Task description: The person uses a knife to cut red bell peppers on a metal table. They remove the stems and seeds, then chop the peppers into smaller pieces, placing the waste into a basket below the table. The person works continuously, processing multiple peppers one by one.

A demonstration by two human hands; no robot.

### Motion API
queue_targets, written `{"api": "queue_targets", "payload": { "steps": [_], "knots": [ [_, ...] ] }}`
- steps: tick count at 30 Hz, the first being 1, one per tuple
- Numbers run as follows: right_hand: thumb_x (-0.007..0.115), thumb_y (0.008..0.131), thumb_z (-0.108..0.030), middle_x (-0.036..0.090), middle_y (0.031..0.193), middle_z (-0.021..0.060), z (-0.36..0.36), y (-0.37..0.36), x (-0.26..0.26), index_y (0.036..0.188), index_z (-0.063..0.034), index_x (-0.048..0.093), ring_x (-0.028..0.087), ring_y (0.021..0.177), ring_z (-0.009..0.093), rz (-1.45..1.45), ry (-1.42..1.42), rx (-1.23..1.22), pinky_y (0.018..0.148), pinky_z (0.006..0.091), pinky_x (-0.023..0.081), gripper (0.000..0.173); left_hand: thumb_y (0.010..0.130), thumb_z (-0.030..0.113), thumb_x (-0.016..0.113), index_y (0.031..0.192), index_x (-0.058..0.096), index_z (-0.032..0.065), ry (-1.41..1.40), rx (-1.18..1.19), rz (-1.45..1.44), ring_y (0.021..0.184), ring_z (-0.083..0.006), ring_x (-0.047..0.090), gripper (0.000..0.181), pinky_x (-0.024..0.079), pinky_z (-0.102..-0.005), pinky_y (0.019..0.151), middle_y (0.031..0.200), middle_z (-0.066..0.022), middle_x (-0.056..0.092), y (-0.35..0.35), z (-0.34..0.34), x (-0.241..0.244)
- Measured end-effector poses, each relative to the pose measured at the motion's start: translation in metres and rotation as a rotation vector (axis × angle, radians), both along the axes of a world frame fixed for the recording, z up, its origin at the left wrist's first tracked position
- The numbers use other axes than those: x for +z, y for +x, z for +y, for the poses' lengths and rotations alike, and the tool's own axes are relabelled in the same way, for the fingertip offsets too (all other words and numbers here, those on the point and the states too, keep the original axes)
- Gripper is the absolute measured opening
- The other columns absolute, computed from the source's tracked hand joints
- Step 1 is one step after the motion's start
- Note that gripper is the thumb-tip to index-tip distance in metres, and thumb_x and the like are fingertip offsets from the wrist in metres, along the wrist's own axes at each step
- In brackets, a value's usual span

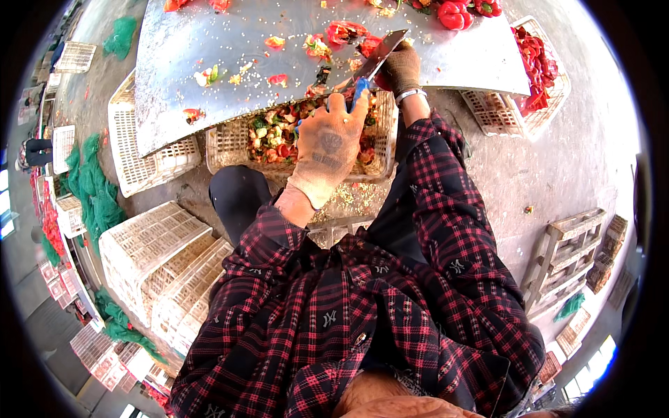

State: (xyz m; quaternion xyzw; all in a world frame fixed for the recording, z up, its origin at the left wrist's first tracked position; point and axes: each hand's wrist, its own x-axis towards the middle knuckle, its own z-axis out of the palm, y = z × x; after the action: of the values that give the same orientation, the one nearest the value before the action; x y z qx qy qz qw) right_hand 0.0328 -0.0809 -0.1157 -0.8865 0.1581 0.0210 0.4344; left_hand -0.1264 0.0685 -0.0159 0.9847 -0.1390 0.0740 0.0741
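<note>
My left hand [329,143], in an orange-stained knit work glove, grips the blue handle [361,86] of a knife. Its broad steel blade [384,54] points up and right, passing close in front of my right hand [402,68]. That hand wears a brown glove and is curled around a red pepper [383,81], mostly hidden by the fingers and blade. Both hands are at the near edge of a metal tabletop [177,78], strewn with seeds and pepper scraps. Below them stands a plastic crate [225,146] of pepper cores and trimmings.
Whole red peppers [454,15] lie at the table's far right. Beside it, a crate [494,112] holds red pepper pieces [535,70]. Another crate [157,167] sits under the left corner. Stacked crates [151,240], green netting [94,183] and a wooden pallet [567,256] stand around me.
</note>
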Motion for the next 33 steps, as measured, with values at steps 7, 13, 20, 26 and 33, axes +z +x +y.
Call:
{"api": "queue_targets", "payload": {
  "steps": [7, 13, 20, 26, 33],
  "knots": [
    [0.063, 0.080, -0.035, 0.069, 0.093, 0.0205, 0.007, -0.003, 0.007, 0.096, -0.0035, 0.068, 0.067, 0.093, 0.037, -0.003, -0.067, -0.025, 0.081, 0.0414, 0.051, 0.036, 0.079, 0.006, 0.064, 0.129, 0.056, 0.0155, -0.004, 0.044, 0.130, 0.072, -0.0291, 0.067, 0.052, 0.055, -0.0375, 0.058, 0.100, -0.0146, 0.059, 0.010, 0.001, -0.008],
    [0.060, 0.078, -0.027, 0.068, 0.092, 0.0221, 0.005, 0.000, 0.007, 0.094, -0.0025, 0.068, 0.066, 0.090, 0.038, -0.008, -0.133, 0.075, 0.080, 0.0429, 0.052, 0.030, 0.079, 0.008, 0.061, 0.129, 0.050, 0.0073, -0.188, -0.003, 0.219, 0.085, -0.0381, 0.065, 0.051, 0.054, -0.0455, 0.073, 0.095, -0.0211, 0.063, 0.040, 0.013, -0.005],
    [0.062, 0.079, -0.003, 0.065, 0.087, 0.0128, 0.000, -0.018, 0.002, 0.111, 0.0060, 0.061, 0.065, 0.068, 0.021, 0.093, 0.899, -0.215, 0.051, 0.0342, 0.055, 0.034, 0.079, 0.010, 0.057, 0.125, 0.053, 0.0042, -0.459, 0.077, 0.280, 0.085, -0.0355, 0.066, 0.047, 0.052, -0.0446, 0.077, 0.088, -0.0185, 0.066, 0.076, 0.023, -0.029],
    [0.066, 0.082, -0.014, 0.066, 0.092, 0.0123, -0.022, -0.010, -0.002, 0.113, 0.0050, 0.062, 0.064, 0.070, 0.020, -0.019, 0.666, -0.265, 0.056, 0.0329, 0.054, 0.036, 0.078, 0.010, 0.063, 0.128, 0.051, 0.0035, -0.617, 0.202, 0.134, 0.071, -0.0333, 0.067, 0.053, 0.052, -0.0420, 0.065, 0.081, -0.0183, 0.065, 0.046, 0.031, -0.030],
    [0.065, 0.081, -0.022, 0.069, 0.093, 0.0159, -0.020, -0.002, -0.013, 0.112, 0.0036, 0.063, 0.067, 0.079, 0.022, -0.012, 0.370, -0.185, 0.067, 0.0338, 0.054, 0.040, 0.075, 0.008, 0.066, 0.132, 0.046, 0.0003, -0.479, 0.130, 0.097, 0.081, -0.0357, 0.066, 0.060, 0.053, -0.0439, 0.071, 0.095, -0.0188, 0.066, 0.010, -0.010, -0.024]
  ]
}}
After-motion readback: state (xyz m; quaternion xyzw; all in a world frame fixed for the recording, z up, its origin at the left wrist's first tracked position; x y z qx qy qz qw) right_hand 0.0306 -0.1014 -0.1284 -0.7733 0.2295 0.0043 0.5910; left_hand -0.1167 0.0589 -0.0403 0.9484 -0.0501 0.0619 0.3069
